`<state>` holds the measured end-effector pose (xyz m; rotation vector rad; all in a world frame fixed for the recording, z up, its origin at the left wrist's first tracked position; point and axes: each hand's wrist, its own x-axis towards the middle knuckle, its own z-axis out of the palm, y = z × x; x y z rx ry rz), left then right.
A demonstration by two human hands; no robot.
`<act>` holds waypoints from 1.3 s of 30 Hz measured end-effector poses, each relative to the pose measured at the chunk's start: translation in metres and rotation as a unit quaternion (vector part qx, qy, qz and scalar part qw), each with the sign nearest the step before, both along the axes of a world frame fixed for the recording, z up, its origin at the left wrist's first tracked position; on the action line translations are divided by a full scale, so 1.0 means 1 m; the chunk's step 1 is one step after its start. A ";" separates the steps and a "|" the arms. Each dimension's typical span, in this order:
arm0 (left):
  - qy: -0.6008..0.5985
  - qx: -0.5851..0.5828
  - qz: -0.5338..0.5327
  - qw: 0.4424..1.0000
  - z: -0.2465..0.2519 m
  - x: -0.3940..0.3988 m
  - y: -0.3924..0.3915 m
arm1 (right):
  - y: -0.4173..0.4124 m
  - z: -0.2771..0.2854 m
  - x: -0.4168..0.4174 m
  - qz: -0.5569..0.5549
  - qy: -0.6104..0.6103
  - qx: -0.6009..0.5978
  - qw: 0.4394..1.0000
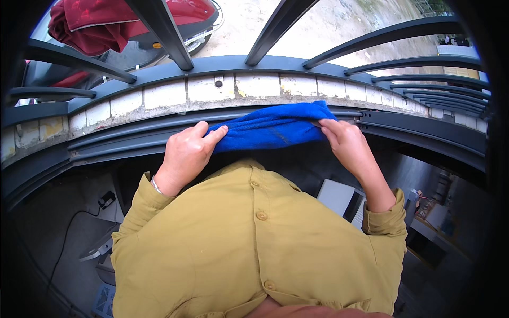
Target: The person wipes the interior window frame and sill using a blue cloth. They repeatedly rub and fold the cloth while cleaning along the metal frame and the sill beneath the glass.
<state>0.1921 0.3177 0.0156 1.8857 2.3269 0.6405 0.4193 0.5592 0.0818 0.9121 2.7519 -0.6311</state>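
A blue cloth (274,129) with a dark smudge is stretched between my two hands, bunched into loose folds. My left hand (189,155) grips its left end, thumb and fingers closed on the fabric. At the other end, my right hand (346,143) pinches the cloth near its corner. Beneath and behind it runs the dark metal track of a sliding window frame (131,125). The cloth covers the middle of this track, so I cannot tell how firmly it presses there.
Dark metal security bars (163,35) rise beyond a white tiled sill (258,85). Outside stands a red scooter (191,14) with a dark red garment (91,28) on it. Indoors, a black cable (65,234) hangs from a plug (106,199) at left; a white panel (336,196) is at right.
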 end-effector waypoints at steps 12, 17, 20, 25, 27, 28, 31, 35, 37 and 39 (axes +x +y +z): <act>0.016 0.024 0.001 1.000 -0.006 0.010 -0.009 | 0.011 -0.012 0.017 0.021 0.016 0.041 0.999; 0.024 -0.044 0.100 0.994 0.010 -0.014 -0.052 | -0.017 -0.016 -0.029 0.053 0.003 -0.037 0.998; 0.045 -0.059 0.172 0.982 0.009 -0.027 -0.071 | -0.040 -0.034 -0.045 0.072 0.053 -0.053 0.995; 0.070 -0.015 0.203 0.976 0.005 -0.025 -0.067 | -0.056 -0.040 -0.051 0.095 0.053 -0.011 0.994; 0.072 0.029 0.177 0.981 0.009 -0.009 -0.046 | -0.050 -0.039 -0.041 0.153 0.078 0.050 0.984; 0.064 0.047 0.162 0.984 0.009 -0.003 -0.038 | -0.050 -0.036 -0.039 0.172 0.058 0.113 0.977; 0.070 0.072 0.105 0.989 0.005 0.008 -0.015 | -0.038 -0.034 -0.030 0.219 0.102 0.174 0.955; 0.171 0.129 0.047 0.976 -0.014 0.004 -0.006 | -0.034 -0.021 -0.037 0.256 0.078 0.131 0.955; 0.179 0.146 0.050 0.972 -0.017 0.003 -0.010 | -0.032 -0.023 -0.048 0.261 -0.003 0.112 0.959; 0.182 0.154 0.058 0.969 -0.019 0.002 -0.012 | -0.039 -0.032 -0.051 0.295 -0.005 0.144 0.945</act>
